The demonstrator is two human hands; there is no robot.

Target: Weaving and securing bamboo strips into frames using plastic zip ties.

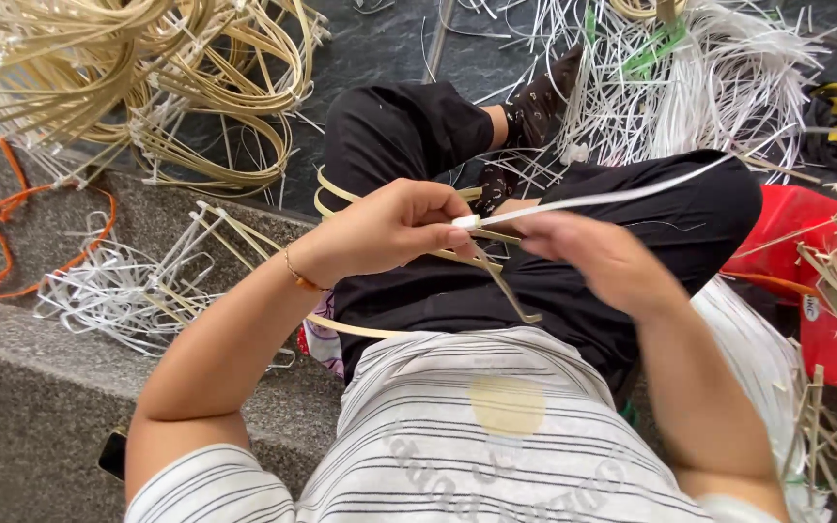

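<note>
A long flat white plastic strip [601, 199] was held over the lap, above black trousers [535, 281]. Its near end was pinched between the thumb and fingertips of the left hand [394, 228], which was curled closed around it. From there the strip ran up and to the right, past the right knee. The right hand [598, 257] was closed just beside the left, under the strip, with its fingers touching the strip near the pinched end; how firmly it gripped could not be told, as the hand was blurred. Thin flat tan cane strips [496, 276] were also caught between the hands, and these bent down across the lap and looped around behind the left wrist. A thin orange bracelet [299, 276] was worn on the left wrist.

A bundle of curved tan cane hoops [147, 77] was seen on the dark floor at upper left, and a heap of loose white strips [709, 87] at upper right. A tangle of white strips [118, 286] lay on the grey stone step [31, 387], near an orange cord [12, 208].
</note>
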